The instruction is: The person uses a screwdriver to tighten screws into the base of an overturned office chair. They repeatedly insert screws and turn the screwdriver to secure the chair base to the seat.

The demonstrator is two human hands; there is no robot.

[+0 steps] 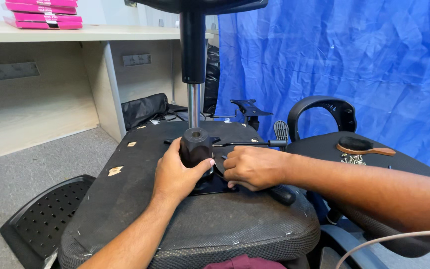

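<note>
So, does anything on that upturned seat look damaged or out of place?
Yes. The black underside fabric of the seat is torn in small patches, showing pale material at and. Loose screws lie scattered on the neighbouring seat.

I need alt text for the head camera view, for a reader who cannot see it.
Two bare hands work on an upturned office chair seat: the left hand grips the black column hub, the right hand rests on the metal plate beside it.

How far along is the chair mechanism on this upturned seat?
Done: the black mechanism plate lies on the upturned seat's underside, gas lift column standing in its hub. In hand: the left hand grips the hub while the right hand works at the plate. Left: loose screws beside a wooden-handled tool.
</note>
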